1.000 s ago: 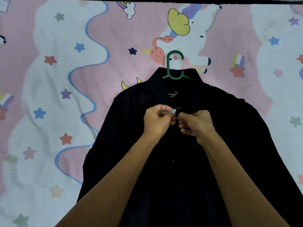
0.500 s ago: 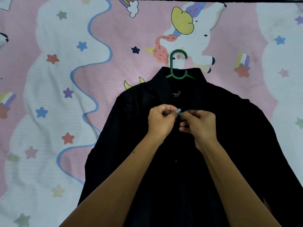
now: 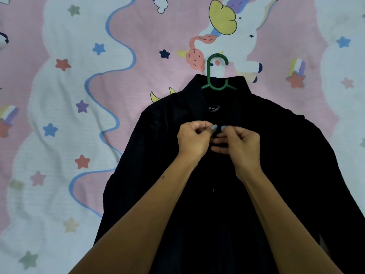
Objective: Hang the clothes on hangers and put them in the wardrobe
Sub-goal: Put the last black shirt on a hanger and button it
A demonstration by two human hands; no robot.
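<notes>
A black shirt [image 3: 276, 155] is being laid flat on a bedsheet [image 3: 59, 135], with a green hanger [image 3: 216, 76] inside its collar, just beyond the hands. The front edge of the shirt is being pinched by the left hand [image 3: 192, 140] and the right hand [image 3: 240, 144], fingers curled and fingertips nearly touching at the placket below the neck label. Whether a button is being held cannot be told against the dark cloth. Open sheet is being left to the left of the hands and beyond the hook. To the right and towards the person, the shirt is being cut off by the frame edges. The hanger's shoulders are being hidden under the fabric.
</notes>
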